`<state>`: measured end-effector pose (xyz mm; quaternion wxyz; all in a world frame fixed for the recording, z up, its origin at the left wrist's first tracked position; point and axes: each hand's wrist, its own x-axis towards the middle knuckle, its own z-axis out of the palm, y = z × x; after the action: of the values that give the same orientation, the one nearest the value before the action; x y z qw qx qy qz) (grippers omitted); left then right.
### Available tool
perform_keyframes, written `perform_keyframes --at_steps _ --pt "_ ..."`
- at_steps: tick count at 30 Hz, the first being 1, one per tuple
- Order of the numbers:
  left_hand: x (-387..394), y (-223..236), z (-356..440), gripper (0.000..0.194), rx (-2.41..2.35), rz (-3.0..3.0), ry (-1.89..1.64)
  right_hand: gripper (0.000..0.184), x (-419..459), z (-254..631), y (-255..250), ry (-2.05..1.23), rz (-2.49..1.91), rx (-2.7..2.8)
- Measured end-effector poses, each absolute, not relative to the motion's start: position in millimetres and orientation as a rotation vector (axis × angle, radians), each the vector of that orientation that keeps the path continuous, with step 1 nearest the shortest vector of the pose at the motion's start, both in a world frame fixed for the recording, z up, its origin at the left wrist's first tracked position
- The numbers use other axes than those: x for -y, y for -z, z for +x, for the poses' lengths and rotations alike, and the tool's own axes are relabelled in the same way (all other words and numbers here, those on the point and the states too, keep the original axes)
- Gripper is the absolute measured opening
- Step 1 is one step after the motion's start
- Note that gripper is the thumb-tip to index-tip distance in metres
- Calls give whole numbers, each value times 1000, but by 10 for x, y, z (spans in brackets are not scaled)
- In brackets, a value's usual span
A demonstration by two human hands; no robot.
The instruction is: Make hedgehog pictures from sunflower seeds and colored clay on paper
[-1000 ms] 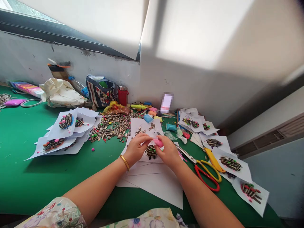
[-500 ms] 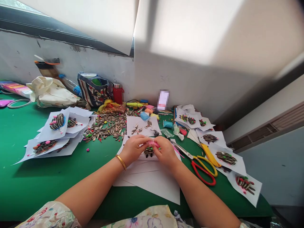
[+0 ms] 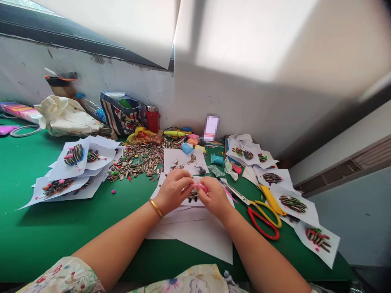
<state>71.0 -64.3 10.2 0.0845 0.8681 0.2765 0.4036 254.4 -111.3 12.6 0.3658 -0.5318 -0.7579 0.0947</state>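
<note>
Between my fingertips is a lump of pink modelling clay [image 3: 204,188], with what looks like clear plastic film around part of it. My left hand [image 3: 174,190], with a gold bangle at the wrist, pinches its left side. My right hand [image 3: 215,197] is closed around the other side. Right below the hands, partly hidden by them, a figure of striped sunflower seeds [image 3: 193,197] lies on white paper [image 3: 207,232]. Just beyond, another white sheet [image 3: 171,156] holds a few loose seeds and a dark lump.
Scissors [image 3: 259,215] with red and yellow handles and a yellow utility knife [image 3: 271,199] lie to the right. Finished seed pictures sit in a left stack [image 3: 73,175] and along the right edge. A pile of sunflower seeds [image 3: 140,158], clay packets [image 3: 217,159] and bags [image 3: 122,114] are behind.
Both hands stay together over the paper with the pink clay between them. The fingers have shifted slightly, and the camera view has moved a little.
</note>
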Motion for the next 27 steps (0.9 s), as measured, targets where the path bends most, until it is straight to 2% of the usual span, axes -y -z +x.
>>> perform_keyframes --at_steps 3,6,18,23,27 --pt "639 -100 706 12 -802 2602 -1224 20 1116 2557 -130 -229 -1352 1967" --pt "644 -105 712 11 -826 2623 -1172 5 1123 2560 -133 -191 -1332 2020" --pt "727 -187 751 27 -957 2799 -793 26 1146 2580 -173 46 -1310 2144" --pt "704 -150 767 28 -859 2650 -806 27 1155 2585 -185 -49 -1284 2124" --pt "697 -123 787 29 -859 2304 -855 29 1150 2583 -164 -305 -1273 2015"
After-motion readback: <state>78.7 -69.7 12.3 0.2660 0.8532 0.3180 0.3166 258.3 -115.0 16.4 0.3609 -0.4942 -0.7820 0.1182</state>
